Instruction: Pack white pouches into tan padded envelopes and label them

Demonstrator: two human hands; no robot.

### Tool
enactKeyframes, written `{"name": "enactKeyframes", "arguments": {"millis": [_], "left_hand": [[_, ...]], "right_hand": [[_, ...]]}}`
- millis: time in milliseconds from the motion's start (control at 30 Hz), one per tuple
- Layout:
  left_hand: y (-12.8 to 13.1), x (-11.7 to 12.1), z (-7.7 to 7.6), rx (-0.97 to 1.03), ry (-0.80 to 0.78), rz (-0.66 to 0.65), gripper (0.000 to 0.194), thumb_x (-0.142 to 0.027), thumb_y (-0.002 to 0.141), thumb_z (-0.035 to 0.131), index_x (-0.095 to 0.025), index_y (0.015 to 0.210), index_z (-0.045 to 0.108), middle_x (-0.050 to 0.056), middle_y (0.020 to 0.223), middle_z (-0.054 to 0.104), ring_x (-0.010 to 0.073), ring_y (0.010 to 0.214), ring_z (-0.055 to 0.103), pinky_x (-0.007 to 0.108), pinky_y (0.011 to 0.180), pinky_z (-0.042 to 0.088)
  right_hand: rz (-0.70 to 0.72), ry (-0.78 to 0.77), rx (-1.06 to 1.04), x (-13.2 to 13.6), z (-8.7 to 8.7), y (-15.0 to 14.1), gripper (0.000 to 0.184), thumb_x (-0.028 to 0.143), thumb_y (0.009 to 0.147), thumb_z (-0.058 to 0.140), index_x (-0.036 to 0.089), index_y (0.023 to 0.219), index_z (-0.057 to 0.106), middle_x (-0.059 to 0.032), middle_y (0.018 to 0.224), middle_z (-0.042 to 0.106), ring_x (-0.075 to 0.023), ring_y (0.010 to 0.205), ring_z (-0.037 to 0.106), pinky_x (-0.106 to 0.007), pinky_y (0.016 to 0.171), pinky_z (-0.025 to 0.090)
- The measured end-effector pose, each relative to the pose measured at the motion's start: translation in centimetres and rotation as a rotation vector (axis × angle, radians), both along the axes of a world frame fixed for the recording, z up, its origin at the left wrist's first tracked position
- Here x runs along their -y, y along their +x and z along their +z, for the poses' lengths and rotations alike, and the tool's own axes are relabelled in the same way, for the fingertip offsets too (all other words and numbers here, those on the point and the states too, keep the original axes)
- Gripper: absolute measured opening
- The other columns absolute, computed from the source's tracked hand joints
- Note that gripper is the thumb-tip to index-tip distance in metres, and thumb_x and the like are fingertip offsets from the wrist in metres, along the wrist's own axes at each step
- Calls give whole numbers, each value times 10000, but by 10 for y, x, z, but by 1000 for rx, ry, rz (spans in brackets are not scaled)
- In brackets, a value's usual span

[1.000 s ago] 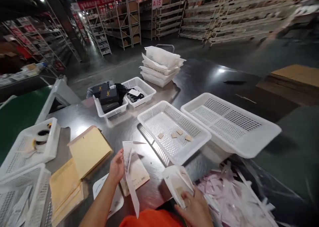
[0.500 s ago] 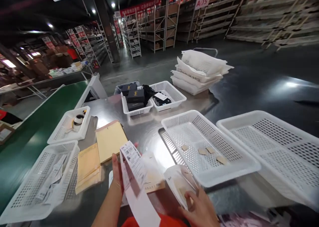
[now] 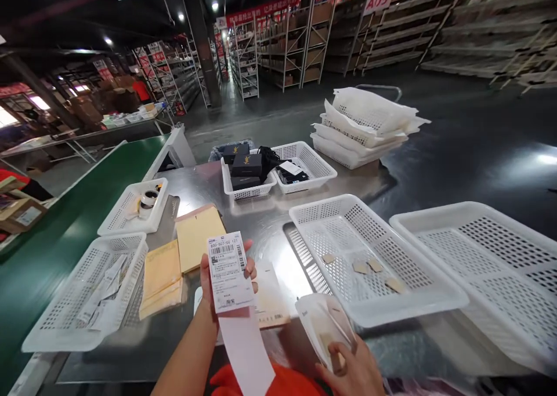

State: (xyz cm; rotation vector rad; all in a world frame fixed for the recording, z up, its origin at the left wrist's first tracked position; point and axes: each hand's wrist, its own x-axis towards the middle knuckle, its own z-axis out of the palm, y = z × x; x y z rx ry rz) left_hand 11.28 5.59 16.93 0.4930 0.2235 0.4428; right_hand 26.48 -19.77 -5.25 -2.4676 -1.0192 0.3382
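1. Shelving racks [image 3: 296, 42] stand beyond the metal tabletop [image 3: 130, 355]; a green belt [image 3: 73, 228] runs past its left edge.
2. Near that edge, a white basket [image 3: 61, 347] holds paper slips; padded envelopes [image 3: 161, 274] lie just right of it.
3. Near the middle of the tabletop's front edge, my left hand [image 3: 208, 312] holds a printed label [image 3: 226, 274], fingers closed at both sides, its blank strip [image 3: 243, 344] hanging down. It looks feather-light and floppy, easily creased, so the side edges suit a gentle hold.
4. Farther right, my right hand [image 3: 354, 367] grips a white packet [image 3: 324, 323] by its near end. It seems light, slightly stiff and perhaps slippery; a broad pinch should do.
5. Beyond it sits a basket [image 3: 391, 316] with tan pieces [image 3: 360, 266].
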Motion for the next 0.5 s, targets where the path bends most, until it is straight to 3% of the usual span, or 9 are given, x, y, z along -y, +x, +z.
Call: {"name": "enactKeyframes", "arguments": {"millis": [233,500], "left_hand": [[-13,4,14,13,58,99,867,-738,702,514,-146,1335,506,80,846,573,240,813,535,401,730,471],[-40,5,22,43,40,189,787,-703,809,413,-192,1406,445,121,971,655,209,734,571,434,784,462]], "right_hand": [[17,-7,31,-1,-2,-3,309,516,606,675,248,758,694,-135,1163,590,-381,1090,557,-494,886,509],[92,21,47,-4,1,-8,314,522,615,668,233,735,704,-151,1186,571,-403,1143,528,-503,924,490]]}}
